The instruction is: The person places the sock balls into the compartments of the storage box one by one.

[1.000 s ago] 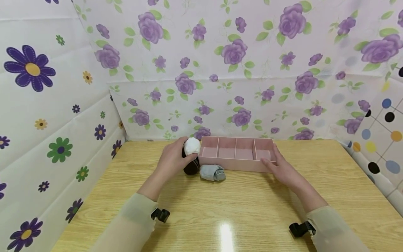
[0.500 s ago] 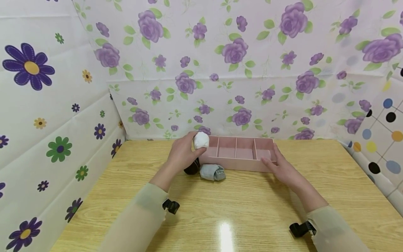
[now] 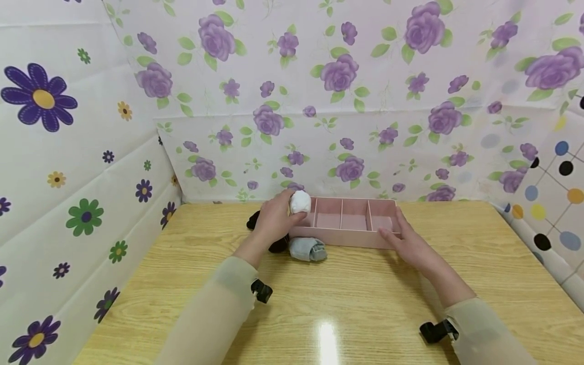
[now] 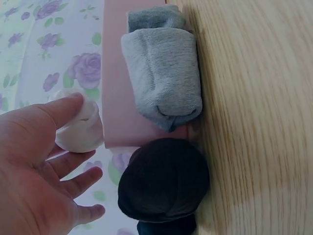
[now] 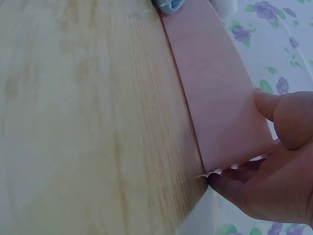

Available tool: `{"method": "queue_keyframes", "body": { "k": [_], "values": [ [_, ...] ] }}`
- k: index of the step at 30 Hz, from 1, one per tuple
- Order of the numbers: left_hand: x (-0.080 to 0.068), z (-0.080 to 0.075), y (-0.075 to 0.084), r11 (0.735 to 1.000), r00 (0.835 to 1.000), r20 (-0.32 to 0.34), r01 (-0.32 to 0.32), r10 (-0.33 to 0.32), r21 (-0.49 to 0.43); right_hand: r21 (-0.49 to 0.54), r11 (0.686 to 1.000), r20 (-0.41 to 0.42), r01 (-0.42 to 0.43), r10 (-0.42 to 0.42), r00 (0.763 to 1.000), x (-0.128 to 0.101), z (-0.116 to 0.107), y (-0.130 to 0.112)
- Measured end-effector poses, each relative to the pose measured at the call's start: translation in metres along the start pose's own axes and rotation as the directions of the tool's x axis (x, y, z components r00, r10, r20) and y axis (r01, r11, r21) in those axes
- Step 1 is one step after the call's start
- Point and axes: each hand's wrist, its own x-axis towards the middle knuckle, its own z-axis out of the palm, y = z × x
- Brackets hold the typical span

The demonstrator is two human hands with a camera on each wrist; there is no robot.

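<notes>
Wood-grain table [image 3: 365, 294], rounded white bundle [image 3: 300, 202] pinched in left hand [image 3: 275, 217]

The person's left grip [image 3: 275, 217] holds a white bundle [image 3: 300, 203] at the nine o'clock end of the pink four-compartment box [image 3: 344, 238]; the right grip [image 3: 408, 244] holds its three o'clock end. A grey roll [image 3: 304, 249] lies on the table [image 3: 356, 294] at the box's eight o'clock, black cloth [image 3: 279, 246] at nine from the roll.

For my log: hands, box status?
Left hand pinching white bundle at left end of pink box. Right hand gripping right end. Gray roll in front, seemingly not blocking.
</notes>
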Motion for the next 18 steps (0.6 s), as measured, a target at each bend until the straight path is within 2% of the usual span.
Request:
{"method": "queue_keyframes", "body": {
  "k": [7,18],
  "values": [
    [0.006,0.008,0.002,1.0,1.0,-0.022,-0.007,0.007,0.025,-0.002,1.0,-0.003,-0.001,0.001,1.0,0.001,0.0,-0.002],
    [0.012,0.018,0.003,0.996,1.0,0.009,-0.012,0.011,0.083,-0.012,1.0,-0.01,-0.001,0.001,1.0,0.001,0.0,0.0]
  ]
}}
